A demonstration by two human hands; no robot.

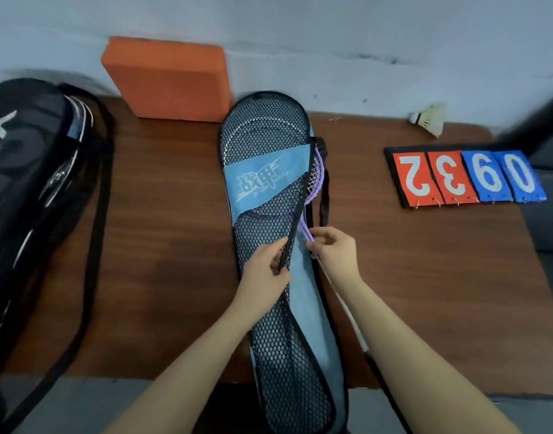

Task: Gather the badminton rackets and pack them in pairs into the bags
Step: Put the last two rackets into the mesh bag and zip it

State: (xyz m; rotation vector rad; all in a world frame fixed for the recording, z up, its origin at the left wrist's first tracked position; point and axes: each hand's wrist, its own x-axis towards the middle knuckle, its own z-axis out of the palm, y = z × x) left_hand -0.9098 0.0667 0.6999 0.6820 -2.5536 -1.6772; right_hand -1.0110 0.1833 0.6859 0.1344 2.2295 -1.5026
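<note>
My left hand (269, 264) pinches the mesh flap of the blue racket bag (269, 189) on the table (162, 245); my right hand (333, 252) grips the half-inserted purple rackets (316, 180). Best held wide, slid straight.

Mid-frame, a light blue racket bag (312, 296) with black hexagonal mesh and black edging, its pale-printed blue band across the middle; purple racket frames (319, 177) showing at its right edge; upper left, an orange block (165, 78); far left, a black bag (27, 170); right, red and blue score cards (466, 177) with white numerals; brown wood-grain table (162, 230).
</note>
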